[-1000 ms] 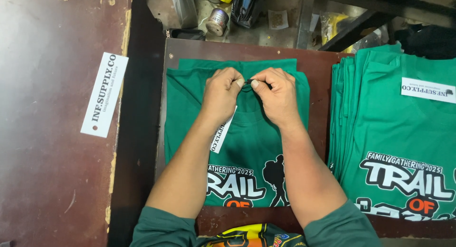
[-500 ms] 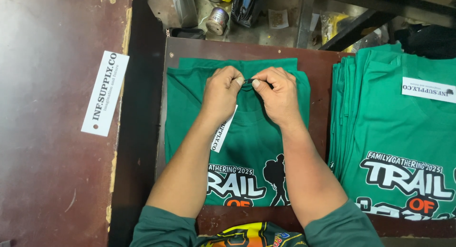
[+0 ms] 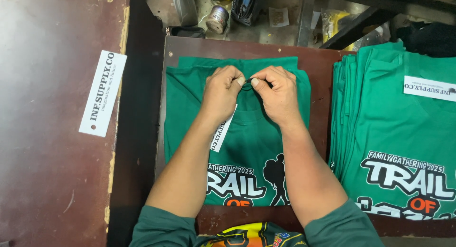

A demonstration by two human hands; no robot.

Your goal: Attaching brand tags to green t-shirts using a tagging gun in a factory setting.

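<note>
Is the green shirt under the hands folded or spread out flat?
Folded, as far as shows. The green shirt lies as a narrow rectangle with no sleeves showing. The left hand and right hand pinch at its collar.

Worn reddish-brown table (image 3: 47,180), dark wooden board (image 3: 327,61), cluttered floor beyond, dim even light

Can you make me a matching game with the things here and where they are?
Things:
1. Spool
2. Loose tag
3. Shirt stack
4. Both hands: left hand, right hand

Places:
A. at the right edge
B. on the collar of the middle shirt
C. on the dark tabletop, far left
D. at the top, behind the board

Pairs: 1-D, 2-C, 3-A, 4-B
</note>
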